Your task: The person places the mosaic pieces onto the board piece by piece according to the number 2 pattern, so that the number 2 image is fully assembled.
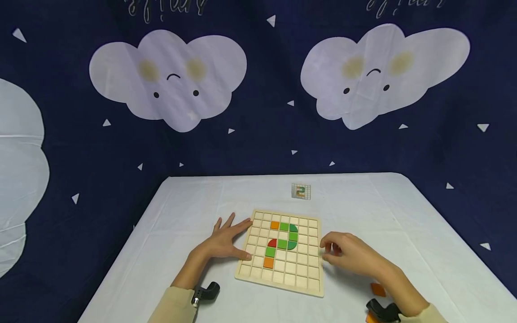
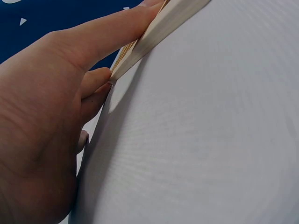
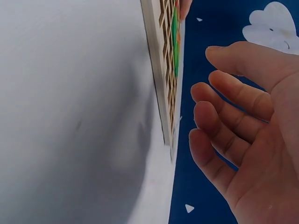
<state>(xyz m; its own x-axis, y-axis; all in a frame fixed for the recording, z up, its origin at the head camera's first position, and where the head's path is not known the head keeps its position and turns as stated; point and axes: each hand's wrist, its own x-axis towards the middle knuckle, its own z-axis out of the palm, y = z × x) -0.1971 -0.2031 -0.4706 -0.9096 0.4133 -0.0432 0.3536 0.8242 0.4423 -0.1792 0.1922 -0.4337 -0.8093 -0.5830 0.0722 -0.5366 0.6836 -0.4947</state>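
A square wooden grid board (image 1: 301, 270) lies on the table in the head view. On it, orange squares (image 1: 268, 262), green squares (image 1: 282, 244), dark green rounded pieces (image 1: 293, 228) and a red rounded piece (image 1: 272, 243) form a figure like a 2. My left hand (image 1: 226, 241), fingers spread, rests against the board's left edge; the left wrist view shows its thumb on the wooden rim (image 2: 145, 46). Beside the right edge hovers my right hand (image 1: 350, 252), fingers loosely bent. The right wrist view shows nothing held in that hand (image 3: 261, 135).
Behind the board lies a small card (image 1: 301, 191) printed with a similar figure on a grid. One loose orange piece (image 1: 378, 289) lies under the right forearm, another (image 1: 370, 318) by the black wrist device (image 1: 383, 310). A dark blue cloth with clouds hangs behind the white table (image 1: 194, 197).
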